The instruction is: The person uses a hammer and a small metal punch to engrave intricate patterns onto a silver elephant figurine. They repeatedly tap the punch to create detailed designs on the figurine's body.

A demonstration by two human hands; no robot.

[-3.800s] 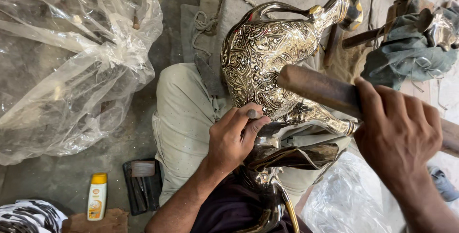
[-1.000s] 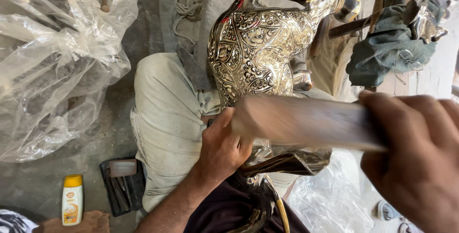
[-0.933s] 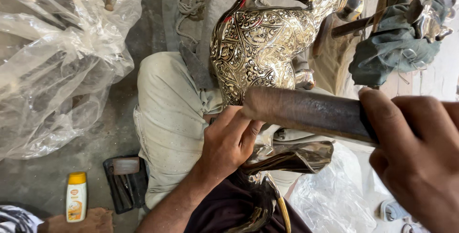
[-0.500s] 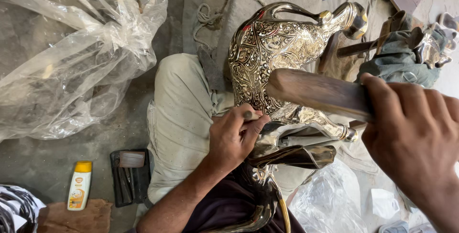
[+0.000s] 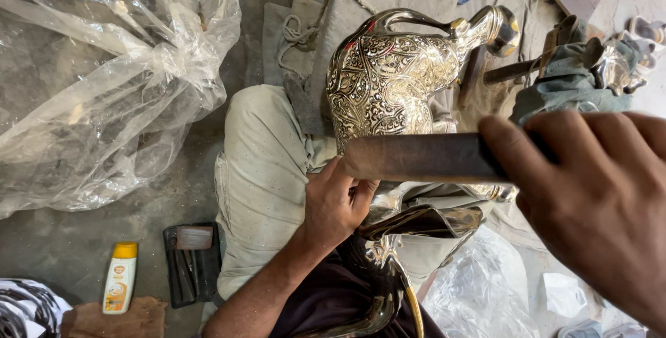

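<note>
Head view looks down on an engraved metal vessel (image 5: 388,85), silvery-gold and covered in scrolling leaf patterns, with a curved handle and a narrow neck. It lies across the person's lap, against the pale trouser leg (image 5: 260,178). His left hand (image 5: 336,203) is curled tight at the vessel's lower body, possibly pinching a small tool, though the fingers hide it. His right hand (image 5: 596,206), close to the lens, is wrapped firmly round a dark wooden mallet (image 5: 416,158) held level just above the left hand. A crumpled plastic sheet (image 5: 111,88) lies well apart.
</note>
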